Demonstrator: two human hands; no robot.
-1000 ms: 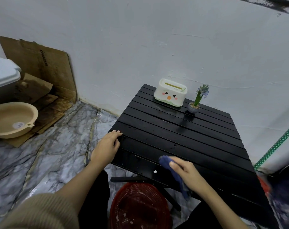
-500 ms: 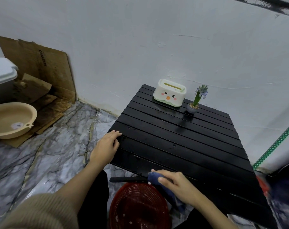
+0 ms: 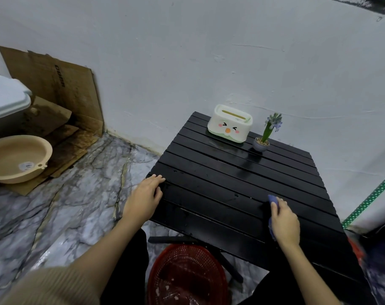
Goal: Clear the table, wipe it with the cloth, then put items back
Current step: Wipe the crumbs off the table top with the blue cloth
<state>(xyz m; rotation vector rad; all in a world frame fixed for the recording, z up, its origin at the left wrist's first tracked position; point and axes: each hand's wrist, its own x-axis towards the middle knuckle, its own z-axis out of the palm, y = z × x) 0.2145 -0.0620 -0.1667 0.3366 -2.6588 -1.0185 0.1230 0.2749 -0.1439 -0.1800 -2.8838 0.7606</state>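
Note:
A black slatted table [image 3: 220,177] stands against the white wall. My right hand [image 3: 283,221] presses a blue cloth [image 3: 273,199] flat on the table's near right part; most of the cloth is hidden under the hand. My left hand [image 3: 144,194] grips the table's left edge, fingers over the top. At the far edge sit a white tissue box [image 3: 230,123] with a cartoon face and a small potted flower [image 3: 264,137] to its right.
A red mesh basket [image 3: 187,274] with bits of litter stands on the marble floor under the near table edge. A beige basin [image 3: 15,158] and cardboard [image 3: 55,89] lie at the left wall. A white lidded bin [image 3: 4,100] is far left.
My right hand has carried the cloth from the near table edge above the basket back onto the tabletop, further right and inward. The left hand has stayed on the table edge.

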